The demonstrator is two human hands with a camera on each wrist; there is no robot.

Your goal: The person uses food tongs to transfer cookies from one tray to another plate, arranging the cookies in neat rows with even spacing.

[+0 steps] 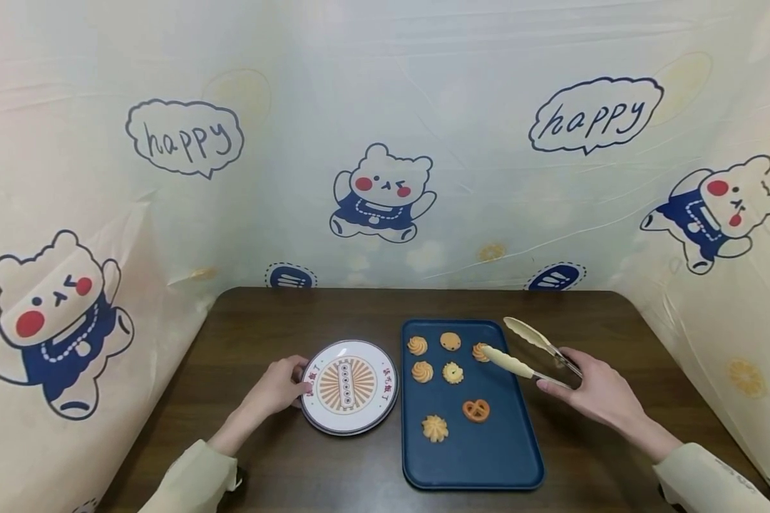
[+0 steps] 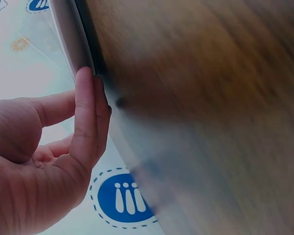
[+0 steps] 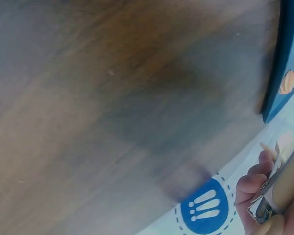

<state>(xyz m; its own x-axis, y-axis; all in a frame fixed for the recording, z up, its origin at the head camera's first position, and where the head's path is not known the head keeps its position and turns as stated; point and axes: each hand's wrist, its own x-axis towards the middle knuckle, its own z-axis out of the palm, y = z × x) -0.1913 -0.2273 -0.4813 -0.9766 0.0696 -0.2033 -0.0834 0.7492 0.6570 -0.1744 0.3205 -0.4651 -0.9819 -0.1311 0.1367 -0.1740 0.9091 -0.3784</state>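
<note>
Beige-tipped tongs in clamped fingers of right hand, spread by right rim of blue tray, probably to fit cookies, with plate stack at left pinched by left hand, probably for steadiness.

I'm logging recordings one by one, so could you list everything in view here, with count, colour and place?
Plates: stack, exact count unclear; top one white with printed design; left of the tray
Tray: one, dark blue, on the table
Cookies: six, golden to light brown, on the tray
Pretzel: one, brown, on the tray
Tongs: one pair, cream ends, metallic handles, over the tray's right side
Table: one, dark brown, beneath everything
Backdrop: pale, printed with bears and "happy", behind and beside the table
Sleeves: two, pale, on the forearms
Left hand: one, gripping the plates' left edge
Right hand: one, holding the tongs
</note>
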